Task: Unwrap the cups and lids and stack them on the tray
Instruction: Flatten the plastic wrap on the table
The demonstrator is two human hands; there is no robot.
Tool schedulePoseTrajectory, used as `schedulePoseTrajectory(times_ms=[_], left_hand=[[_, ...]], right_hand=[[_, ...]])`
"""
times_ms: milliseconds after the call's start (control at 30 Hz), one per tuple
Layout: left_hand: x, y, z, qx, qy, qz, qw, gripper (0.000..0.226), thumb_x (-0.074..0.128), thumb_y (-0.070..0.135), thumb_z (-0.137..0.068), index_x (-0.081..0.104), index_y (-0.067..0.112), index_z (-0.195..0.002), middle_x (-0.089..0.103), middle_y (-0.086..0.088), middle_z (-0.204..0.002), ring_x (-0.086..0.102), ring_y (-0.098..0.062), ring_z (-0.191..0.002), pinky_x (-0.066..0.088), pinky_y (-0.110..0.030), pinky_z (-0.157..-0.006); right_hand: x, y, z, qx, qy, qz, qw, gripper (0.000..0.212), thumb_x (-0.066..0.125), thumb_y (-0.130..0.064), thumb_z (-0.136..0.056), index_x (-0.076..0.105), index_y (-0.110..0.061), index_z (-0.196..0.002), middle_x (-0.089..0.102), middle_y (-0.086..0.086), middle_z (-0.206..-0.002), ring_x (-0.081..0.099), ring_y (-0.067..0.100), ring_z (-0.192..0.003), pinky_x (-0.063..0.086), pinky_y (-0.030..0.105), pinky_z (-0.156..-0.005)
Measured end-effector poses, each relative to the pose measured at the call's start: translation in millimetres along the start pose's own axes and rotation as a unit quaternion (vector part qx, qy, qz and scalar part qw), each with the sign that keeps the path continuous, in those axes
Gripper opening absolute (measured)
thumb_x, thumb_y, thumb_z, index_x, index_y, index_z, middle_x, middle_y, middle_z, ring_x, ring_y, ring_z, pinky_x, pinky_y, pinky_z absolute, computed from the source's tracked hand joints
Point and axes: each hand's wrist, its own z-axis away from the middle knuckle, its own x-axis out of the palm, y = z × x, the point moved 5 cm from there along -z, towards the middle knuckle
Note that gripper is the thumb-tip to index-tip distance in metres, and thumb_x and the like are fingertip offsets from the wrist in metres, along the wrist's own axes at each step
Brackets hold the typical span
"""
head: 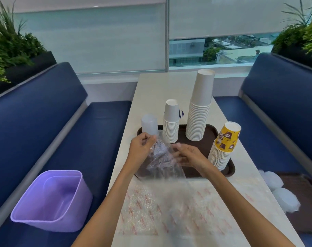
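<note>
The left hand [142,145] pinches the top of a crumpled clear wrapper [160,162] over the brown tray [213,133] on the table [151,86], and the right hand [188,155] grips its side. Upturned on the tray stand clear cups [149,126], a short white stack [171,123], a tall white stack [199,111] and, far right, yellow cups [224,145].

we have a single view, worn on the head, and it looks forward and down. we are at the near end of the table [151,90] and face along its length to its far edge, where the window [214,50] closes the scene. the tray [230,168] lies close under us, mid-frame, with the left hand [139,147], the right hand [189,154] and the clear wrap [160,157] they hold at the centre. both forearms come in from the bottom edge. the wide lens takes in the left bench [44,113] and the right bench [276,104] and bows their lines. the table's near edge falls below the frame.
</note>
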Motion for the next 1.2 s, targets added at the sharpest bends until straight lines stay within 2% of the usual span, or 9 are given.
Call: schedulePoseTrajectory(times_ms=[100,200,333,433,633,867,1033,1133,1200], left_hand=[[-14.4,-0.3,0.9,0.007,0.051,-0.009,0.999,0.021,0.056,0.014,-0.094,0.056,0.006,-0.075,0.054,0.002,-0.066,0.048,-0.003,-0.059,0.04,-0.012,-0.058],[-25.3,-12.9,1.7,-0.035,0.055,0.007,0.998,0.018,0.054,0.016,-0.096,0.059,0.005,-0.082,0.056,-0.001,-0.074,0.048,-0.012,-0.065,0.042,-0.024,-0.062],[-30.3,-20.6,3.9,-0.067,0.049,-0.012,0.996,0.028,0.057,0.034,-0.093,0.061,0.008,-0.084,0.057,-0.002,-0.072,0.05,-0.009,-0.061,0.043,-0.023,-0.058],[-33.2,-22.2,4.5,-0.046,0.075,-0.051,0.995,0.023,0.058,0.027,-0.094,0.061,0.012,-0.078,0.052,0.0,-0.058,0.046,-0.001,-0.044,0.039,-0.019,-0.048],[-47.5,-49.8,9.5,-0.111,0.173,0.013,0.978,0.02,0.055,0.021,-0.096,0.055,0.008,-0.081,0.047,-0.006,-0.059,0.036,-0.012,-0.044,0.029,-0.015,-0.037],[-38.1,-78.6,44.9,-0.19,0.206,0.057,0.958,0.01,0.049,0.011,-0.098,0.058,0.009,-0.101,0.05,-0.003,-0.06,0.034,-0.003,-0.032,0.03,-0.016,-0.035],[-32.4,-90.5,62.2,-0.239,0.177,0.056,0.953,0.015,0.052,0.023,-0.097,0.057,0.012,-0.088,0.055,-0.005,-0.063,0.043,-0.013,-0.043,0.037,-0.022,-0.043],[-32.0,-91.9,66.4,-0.232,0.172,0.013,0.957,0.031,0.051,0.04,-0.096,0.059,0.012,-0.085,0.059,-0.007,-0.066,0.048,-0.017,-0.047,0.043,-0.024,-0.047],[-29.5,-92.6,68.4,-0.212,0.158,-0.028,0.964,0.033,0.052,0.037,-0.096,0.06,0.007,-0.085,0.057,-0.006,-0.063,0.047,-0.016,-0.046,0.043,-0.021,-0.044]], right_hand=[[-2.8,15.5,3.8,-0.005,-0.039,0.059,0.998,0.011,0.067,-0.014,-0.086,0.07,-0.008,-0.093,0.073,-0.004,-0.077,0.067,0.004,-0.074,0.051,0.017,-0.074],[-7.1,23.1,2.9,-0.003,-0.023,0.073,0.997,0.002,0.07,-0.007,-0.082,0.071,-0.008,-0.083,0.073,-0.001,-0.074,0.067,0.005,-0.068,0.051,0.016,-0.068],[-5.0,23.0,-1.7,-0.001,-0.038,0.074,0.997,0.003,0.069,-0.005,-0.081,0.07,-0.006,-0.084,0.071,0.003,-0.07,0.065,0.008,-0.061,0.053,0.019,-0.064],[-2.2,17.4,1.6,0.006,-0.046,0.065,0.997,0.007,0.066,-0.006,-0.084,0.07,-0.003,-0.089,0.072,0.001,-0.072,0.065,0.006,-0.061,0.052,0.017,-0.063],[-23.3,33.6,16.8,0.078,0.032,-0.082,0.993,0.049,0.064,-0.04,-0.072,0.063,-0.017,-0.116,0.07,0.008,-0.096,0.067,0.019,-0.08,0.056,0.029,-0.068],[-34.0,57.0,39.7,0.068,0.068,-0.15,0.984,0.023,0.059,-0.018,-0.087,0.066,-0.016,-0.108,0.07,0.005,-0.1,0.066,0.017,-0.079,0.059,0.03,-0.069],[-40.7,63.5,49.8,0.077,0.13,-0.079,0.985,0.014,0.053,-0.011,-0.095,0.067,-0.014,-0.094,0.067,0.006,-0.088,0.065,0.017,-0.077,0.058,0.029,-0.063],[-42.4,66.7,56.1,0.089,0.145,-0.068,0.983,0.016,0.05,-0.014,-0.097,0.066,-0.015,-0.093,0.067,0.006,-0.091,0.066,0.021,-0.079,0.055,0.029,-0.061],[-42.3,69.2,60.5,0.094,0.142,-0.068,0.983,0.016,0.049,-0.015,-0.098,0.065,-0.014,-0.093,0.068,0.007,-0.093,0.068,0.021,-0.078,0.054,0.027,-0.06]])
